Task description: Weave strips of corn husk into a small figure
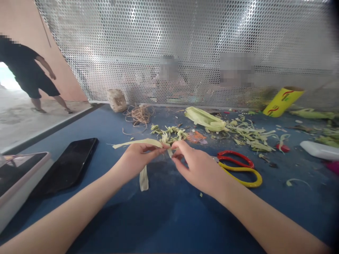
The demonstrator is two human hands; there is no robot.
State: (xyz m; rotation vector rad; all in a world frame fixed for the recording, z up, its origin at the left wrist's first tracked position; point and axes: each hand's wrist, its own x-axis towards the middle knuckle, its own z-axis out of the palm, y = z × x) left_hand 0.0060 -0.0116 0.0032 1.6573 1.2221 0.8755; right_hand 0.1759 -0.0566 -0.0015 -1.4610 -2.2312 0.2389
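Note:
Both hands meet over the blue table, pinching a pale corn husk strip (pixel 140 142) between them. My left hand (pixel 137 157) is closed on it; one end sticks out to the left, and another piece of husk (pixel 144 179) hangs below the fingers. My right hand (pixel 197 164) is closed too, thumb and fingertips gripping the strip close to the left fingertips. Just behind the hands lies a small heap of cut, knotted husk pieces (pixel 169 133). Scissors (pixel 239 168) with one red and one yellow handle rest beside my right wrist, their blades mostly hidden by it.
A black phone (pixel 70 164) and a white-edged tray (pixel 39 160) lie left. Behind are tangled twine (pixel 139 114), a jar (pixel 117 100), a corn husk bundle (pixel 205 120), husk scraps (pixel 251 132) and a yellow tube (pixel 283 102). A perforated metal screen (pixel 172 35) backs the table; a person (pixel 31 70) stands left.

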